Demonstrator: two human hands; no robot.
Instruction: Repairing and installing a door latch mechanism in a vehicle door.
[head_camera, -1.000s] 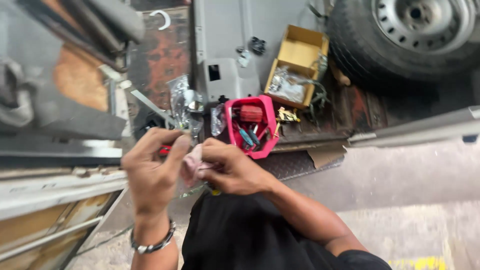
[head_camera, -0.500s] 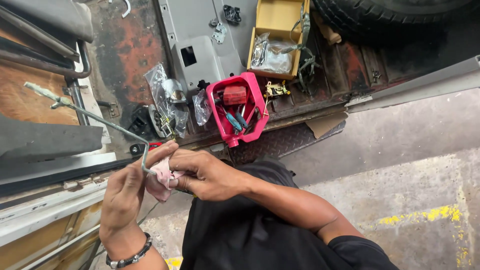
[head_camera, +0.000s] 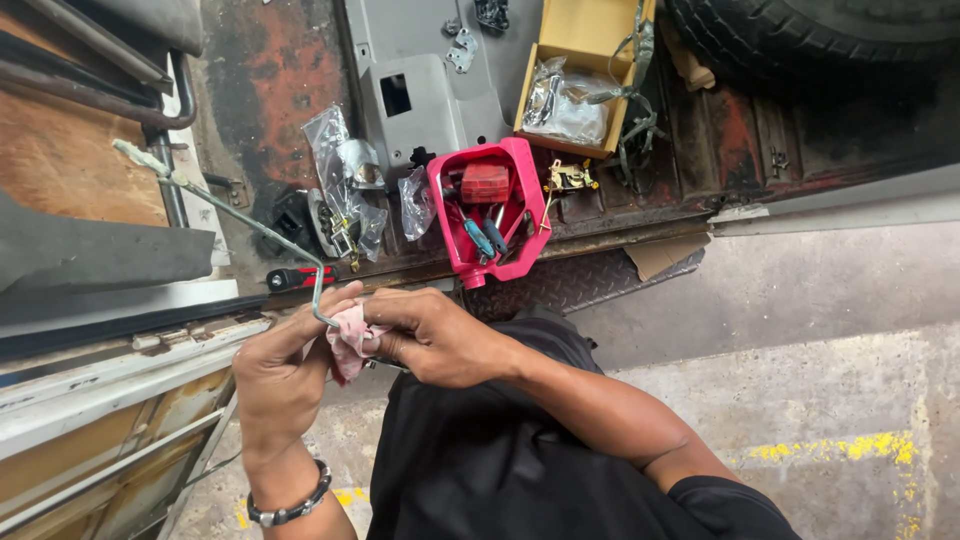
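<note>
My left hand (head_camera: 285, 375) and my right hand (head_camera: 440, 335) meet in front of my chest around a small pink rag (head_camera: 350, 335). A thin bent metal rod (head_camera: 235, 215) runs from the rag up and left to a pale tip near the rusty floor. The left fingers pinch the rod's bent end through the rag; the right hand closes over the rag from the right. A beaded bracelet (head_camera: 290, 505) circles my left wrist.
A red plastic tool tray (head_camera: 520, 190) with screwdrivers lies on the rusty vehicle floor (head_camera: 270, 90). Beside it are clear bags of parts (head_camera: 345, 195), a yellow cardboard box (head_camera: 590, 30), a grey metal panel (head_camera: 420, 90), a tyre (head_camera: 850, 40) and a red-handled screwdriver (head_camera: 295, 277). Concrete ground is at right.
The view has shifted so the tray and box sit higher. The rod has come into sight, extending up left. Both hands have stayed together on the rag, lower in the frame.
</note>
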